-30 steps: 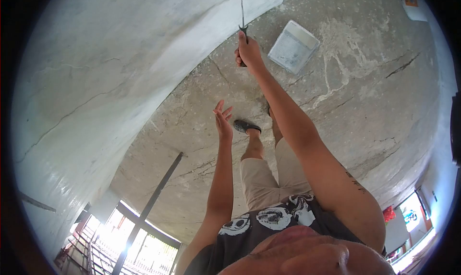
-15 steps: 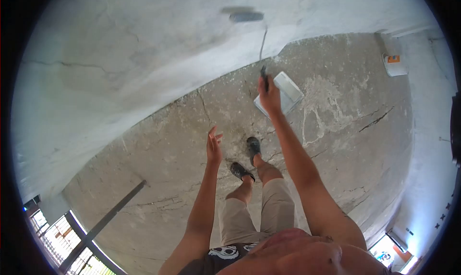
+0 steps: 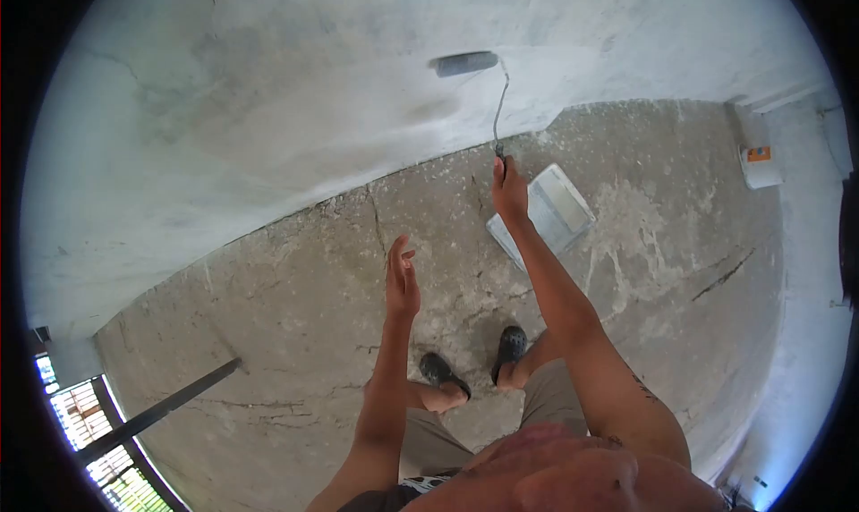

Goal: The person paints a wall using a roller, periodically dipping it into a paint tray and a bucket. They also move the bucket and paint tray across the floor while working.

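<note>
My right hand point(image 3: 510, 190) is wrapped around the dark handle of a paint roller point(image 3: 467, 63). The roller's bent wire frame runs up from the hand, and its grey sleeve lies against, or very close to, the pale wall point(image 3: 295, 92). Below the right hand, partly hidden by my forearm, a white paint tray point(image 3: 544, 215) rests on the concrete floor. My left hand point(image 3: 403, 279) hangs in the air over the floor, empty, its fingers loosely bent and apart.
A white bucket point(image 3: 761, 168) with an orange label stands by the right wall. My feet in dark clogs point(image 3: 511, 346) are on the cracked, paint-spattered floor point(image 3: 295, 306). At lower left, a dark bar point(image 3: 170, 409) slants in front of a barred window point(image 3: 89, 414).
The view has shifted, so wall, roller, tray and bucket appear lower. My right foot has moved to the right, farther from the left one. The right hand keeps its hold on the roller.
</note>
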`<action>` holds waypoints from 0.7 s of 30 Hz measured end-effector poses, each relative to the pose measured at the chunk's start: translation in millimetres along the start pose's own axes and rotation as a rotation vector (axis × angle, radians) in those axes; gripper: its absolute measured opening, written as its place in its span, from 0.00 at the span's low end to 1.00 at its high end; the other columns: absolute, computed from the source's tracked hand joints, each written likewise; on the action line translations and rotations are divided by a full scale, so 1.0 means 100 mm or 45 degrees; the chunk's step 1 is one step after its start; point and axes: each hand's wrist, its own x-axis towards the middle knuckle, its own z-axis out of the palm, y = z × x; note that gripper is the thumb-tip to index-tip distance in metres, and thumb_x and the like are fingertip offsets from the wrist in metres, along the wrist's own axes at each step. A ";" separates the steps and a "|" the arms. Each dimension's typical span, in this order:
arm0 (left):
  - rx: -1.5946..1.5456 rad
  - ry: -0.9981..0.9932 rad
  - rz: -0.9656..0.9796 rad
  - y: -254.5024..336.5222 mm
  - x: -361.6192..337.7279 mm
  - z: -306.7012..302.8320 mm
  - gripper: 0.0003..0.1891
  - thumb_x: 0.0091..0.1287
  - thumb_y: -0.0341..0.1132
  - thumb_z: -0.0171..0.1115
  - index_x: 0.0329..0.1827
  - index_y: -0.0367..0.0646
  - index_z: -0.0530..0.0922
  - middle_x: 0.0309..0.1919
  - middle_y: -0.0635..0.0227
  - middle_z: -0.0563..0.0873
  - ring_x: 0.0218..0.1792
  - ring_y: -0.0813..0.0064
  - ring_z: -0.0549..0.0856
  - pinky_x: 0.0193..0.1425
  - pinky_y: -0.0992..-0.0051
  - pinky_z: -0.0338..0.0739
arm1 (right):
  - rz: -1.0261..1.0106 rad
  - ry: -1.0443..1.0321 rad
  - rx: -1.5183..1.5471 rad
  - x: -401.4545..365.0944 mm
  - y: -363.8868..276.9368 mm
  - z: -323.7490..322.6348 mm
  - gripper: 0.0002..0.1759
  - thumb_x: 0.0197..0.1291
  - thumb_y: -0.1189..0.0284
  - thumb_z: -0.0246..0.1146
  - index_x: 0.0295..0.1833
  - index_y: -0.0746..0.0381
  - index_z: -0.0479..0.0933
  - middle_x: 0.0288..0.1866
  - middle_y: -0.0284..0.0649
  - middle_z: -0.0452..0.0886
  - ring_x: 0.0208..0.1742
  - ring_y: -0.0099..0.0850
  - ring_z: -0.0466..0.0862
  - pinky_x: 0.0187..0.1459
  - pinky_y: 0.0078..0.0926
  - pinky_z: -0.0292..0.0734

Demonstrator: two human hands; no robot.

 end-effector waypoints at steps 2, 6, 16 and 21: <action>-0.001 -0.026 0.139 -0.25 0.06 0.08 0.35 0.78 0.61 0.39 0.75 0.40 0.63 0.71 0.59 0.70 0.62 0.62 0.77 0.66 0.60 0.69 | -0.081 0.094 0.083 0.10 -0.07 0.14 0.19 0.77 0.56 0.46 0.44 0.62 0.70 0.29 0.58 0.80 0.34 0.64 0.80 0.30 0.57 0.70; 0.130 0.000 0.290 -0.70 0.09 0.11 0.32 0.80 0.56 0.38 0.73 0.39 0.64 0.71 0.49 0.69 0.63 0.51 0.78 0.65 0.57 0.73 | -0.273 0.417 0.216 0.56 -0.46 -0.08 0.20 0.78 0.57 0.46 0.41 0.62 0.70 0.26 0.56 0.77 0.29 0.62 0.78 0.27 0.51 0.68; 0.555 -0.292 0.388 -0.51 0.21 0.26 0.22 0.76 0.47 0.54 0.65 0.42 0.72 0.69 0.50 0.72 0.68 0.48 0.74 0.68 0.58 0.71 | -0.226 0.449 -0.097 0.36 0.27 0.25 0.20 0.76 0.54 0.46 0.44 0.61 0.70 0.27 0.56 0.82 0.33 0.62 0.82 0.33 0.61 0.76; 0.436 -0.301 0.348 -0.75 0.28 0.23 0.23 0.75 0.48 0.57 0.63 0.41 0.74 0.68 0.52 0.73 0.68 0.50 0.75 0.67 0.59 0.72 | -0.229 0.363 -0.027 0.52 -0.32 -0.37 0.20 0.76 0.53 0.46 0.46 0.60 0.70 0.30 0.58 0.83 0.35 0.62 0.83 0.35 0.61 0.76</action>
